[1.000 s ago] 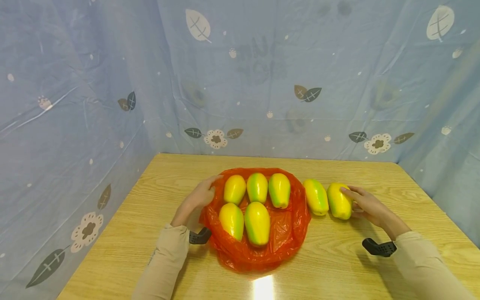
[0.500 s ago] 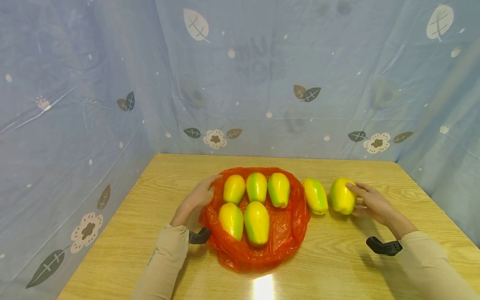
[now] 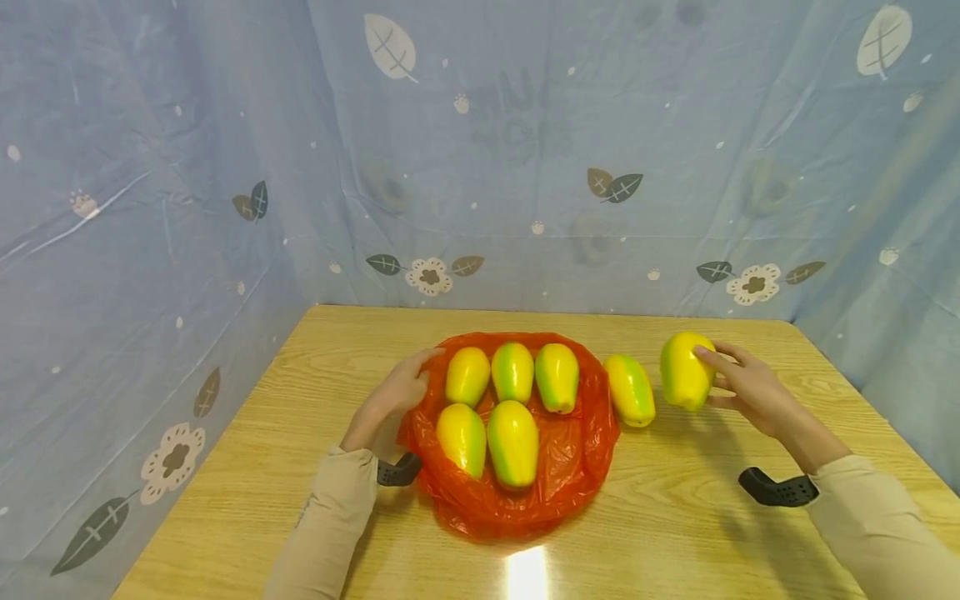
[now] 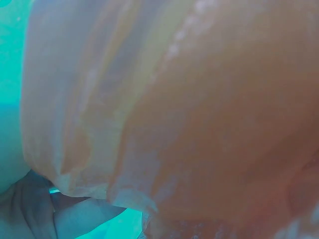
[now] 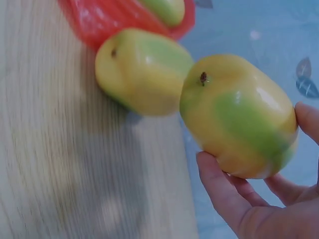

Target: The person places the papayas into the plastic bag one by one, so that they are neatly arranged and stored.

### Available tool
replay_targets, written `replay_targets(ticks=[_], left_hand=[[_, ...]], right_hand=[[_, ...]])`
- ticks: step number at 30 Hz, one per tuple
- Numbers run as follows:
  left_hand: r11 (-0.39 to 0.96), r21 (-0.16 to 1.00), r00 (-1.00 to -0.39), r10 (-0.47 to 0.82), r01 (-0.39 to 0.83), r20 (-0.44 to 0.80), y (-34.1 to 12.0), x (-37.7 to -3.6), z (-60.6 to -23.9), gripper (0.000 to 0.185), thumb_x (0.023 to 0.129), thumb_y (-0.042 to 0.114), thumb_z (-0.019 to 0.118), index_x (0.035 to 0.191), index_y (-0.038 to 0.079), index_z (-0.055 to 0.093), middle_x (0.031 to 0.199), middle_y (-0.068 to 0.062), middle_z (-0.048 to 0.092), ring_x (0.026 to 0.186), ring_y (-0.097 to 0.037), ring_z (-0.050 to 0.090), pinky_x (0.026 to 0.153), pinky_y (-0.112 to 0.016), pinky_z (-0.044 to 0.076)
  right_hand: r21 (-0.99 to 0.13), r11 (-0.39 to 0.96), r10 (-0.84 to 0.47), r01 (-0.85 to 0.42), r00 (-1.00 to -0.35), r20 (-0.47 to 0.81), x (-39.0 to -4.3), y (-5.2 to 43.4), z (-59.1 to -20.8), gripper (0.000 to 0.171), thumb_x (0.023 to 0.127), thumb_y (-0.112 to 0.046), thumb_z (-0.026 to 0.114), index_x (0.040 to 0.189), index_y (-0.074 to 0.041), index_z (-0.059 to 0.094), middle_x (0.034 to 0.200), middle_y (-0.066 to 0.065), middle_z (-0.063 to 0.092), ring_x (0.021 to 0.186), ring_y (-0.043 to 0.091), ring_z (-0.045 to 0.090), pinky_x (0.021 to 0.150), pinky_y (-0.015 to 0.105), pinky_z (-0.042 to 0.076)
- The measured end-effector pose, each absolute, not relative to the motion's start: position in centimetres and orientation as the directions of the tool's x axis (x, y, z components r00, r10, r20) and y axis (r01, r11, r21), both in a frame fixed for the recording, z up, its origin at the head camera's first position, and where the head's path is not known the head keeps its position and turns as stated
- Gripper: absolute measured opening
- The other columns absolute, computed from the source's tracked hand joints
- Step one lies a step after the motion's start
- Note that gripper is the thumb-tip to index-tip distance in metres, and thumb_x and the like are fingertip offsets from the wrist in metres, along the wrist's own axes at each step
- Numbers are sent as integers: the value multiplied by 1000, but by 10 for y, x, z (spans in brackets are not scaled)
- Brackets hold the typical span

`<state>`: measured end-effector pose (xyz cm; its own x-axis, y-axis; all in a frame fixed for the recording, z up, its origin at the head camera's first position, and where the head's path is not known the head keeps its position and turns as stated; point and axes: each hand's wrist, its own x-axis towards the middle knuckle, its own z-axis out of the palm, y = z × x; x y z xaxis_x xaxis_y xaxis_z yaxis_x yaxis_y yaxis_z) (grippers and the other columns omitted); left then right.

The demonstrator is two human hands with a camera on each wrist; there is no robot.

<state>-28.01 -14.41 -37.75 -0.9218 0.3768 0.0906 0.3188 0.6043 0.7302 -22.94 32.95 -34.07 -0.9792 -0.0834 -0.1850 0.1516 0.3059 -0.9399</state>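
From the head view, the right hand (image 3: 750, 387) grips a yellow-green papaya (image 3: 686, 370) lifted just above the tabletop (image 3: 675, 517), fingers over its far side and thumb below. To that hand's left, a second papaya (image 3: 630, 389) lies on the wood beside an orange plastic bag (image 3: 570, 467), which carries five more papayas (image 3: 513, 432). The left hand (image 3: 397, 392) rests on the bag's left edge, fingers curled over the plastic, close to the nearest fruit.

The left wrist view is filled with blurred orange plastic (image 4: 199, 114); the hand's fingers seem to pinch it, though that is hard to tell.

In the right wrist view, the right hand (image 5: 264, 199) cups the held papaya (image 5: 239, 117) from beneath, stem end outward, with the second papaya (image 5: 142, 69) just beyond it, the two not clearly touching.
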Motion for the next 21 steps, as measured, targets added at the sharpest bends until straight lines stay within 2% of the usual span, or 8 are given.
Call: replay_targets(ticks=[2, 8, 14, 21], left_hand=[[605, 729, -922, 376, 321, 93, -144, -280, -378, 49, 92, -8, 36, 140, -2, 42, 142, -24, 41, 131, -40, 35, 107, -51, 29], [608, 709, -913, 388, 357, 126, -144, -280, -378, 49, 91, -9, 36, 139, -4, 43, 140, -26, 43, 129, -41, 37, 106, -51, 31], [612, 711, -916, 384, 347, 116, -143, -280, -378, 49, 91, -9, 36, 139, -3, 43, 140, -26, 42, 130, -41, 36, 107, -51, 30], [613, 706, -915, 383, 354, 127, -143, -280, -378, 49, 91, -9, 36, 139, -4, 43, 140, -27, 42, 130, -42, 36, 107, -51, 30]], right_hand=[[-946, 289, -79, 148, -981, -178, -228, 323, -338, 82, 100, -43, 39, 149, 4, -7, 149, 33, 6, 130, 49, 26, 82, 33, 54], [-958, 249, -84, 142, -982, -167, -226, 304, -336, 82, 100, -44, 40, 150, 2, -6, 150, 31, 7, 129, 45, 30, 83, 30, 53], [-976, 158, -93, 151, -982, -167, -222, 285, -336, 82, 99, -42, 43, 150, 1, -6, 151, 30, 4, 133, 50, 19, 81, 28, 53], [-977, 154, -112, 146, -980, -164, -218, 266, -337, 81, 99, -40, 44, 151, 2, -2, 150, 31, 8, 132, 50, 24, 83, 31, 53]])
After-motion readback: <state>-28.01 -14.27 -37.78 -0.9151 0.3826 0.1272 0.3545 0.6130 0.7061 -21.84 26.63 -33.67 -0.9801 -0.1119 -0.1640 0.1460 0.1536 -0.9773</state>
